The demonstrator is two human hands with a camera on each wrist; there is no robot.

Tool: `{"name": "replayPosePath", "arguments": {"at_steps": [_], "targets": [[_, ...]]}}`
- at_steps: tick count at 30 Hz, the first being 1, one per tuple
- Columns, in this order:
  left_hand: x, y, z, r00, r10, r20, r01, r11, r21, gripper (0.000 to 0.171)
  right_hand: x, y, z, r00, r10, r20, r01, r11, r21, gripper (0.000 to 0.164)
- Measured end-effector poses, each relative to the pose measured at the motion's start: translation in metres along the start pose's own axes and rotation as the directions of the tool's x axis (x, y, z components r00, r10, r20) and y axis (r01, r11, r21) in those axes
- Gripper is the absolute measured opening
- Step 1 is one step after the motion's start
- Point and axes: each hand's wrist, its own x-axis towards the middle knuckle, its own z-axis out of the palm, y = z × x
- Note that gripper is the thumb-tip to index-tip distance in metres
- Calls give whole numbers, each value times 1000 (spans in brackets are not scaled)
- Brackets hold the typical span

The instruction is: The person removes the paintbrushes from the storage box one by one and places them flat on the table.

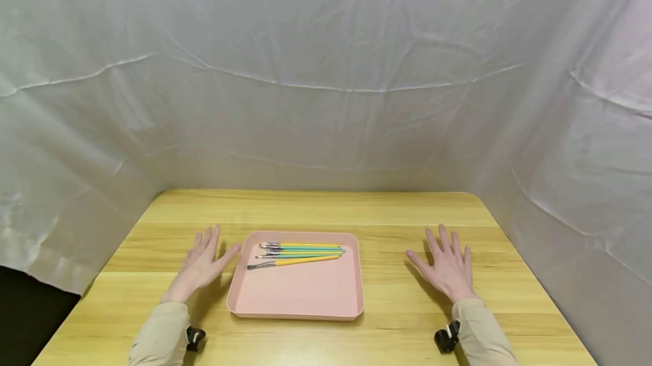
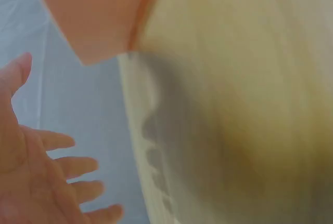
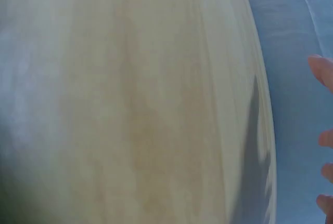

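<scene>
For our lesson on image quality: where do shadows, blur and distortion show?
Head: paintbrushes fairly crisp, shadows beside left hand and right hand; left wrist: finger-shaped shadow on blurred table, tray soft; right wrist: table's edge bowed, grain smeared.

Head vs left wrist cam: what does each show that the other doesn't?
Only head: the paintbrushes, the right hand, and the black device at each wrist.
Only left wrist: the palm side of the left hand; head shows its back.
Both: that hand, the pink tray (just part of it in left wrist), the wooden table and the grey sheeting.
</scene>
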Motion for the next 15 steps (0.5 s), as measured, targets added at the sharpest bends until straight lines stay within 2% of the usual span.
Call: {"name": "replayPosePath", "arguments": {"at_steps": [5, 9, 12, 15], "targets": [[-1, 7, -4, 998, -15, 56, 22, 992, -126, 93, -1, -2, -1, 999, 12, 48, -15, 999, 47, 92], [-5, 13, -5, 998, -23, 62, 34, 984, -177, 76, -1, -4, -1, 997, 16, 70, -20, 998, 64, 91], [-6, 16, -6, 996, -35, 77, 54, 961, -270, 60, -1, -6, 0, 997, 16, 79, -22, 997, 77, 91], [-7, 19, -5, 994, -51, 101, 85, 925, -372, 51, -1, -9, 0, 996, 14, 89, -22, 996, 85, 91]]}}
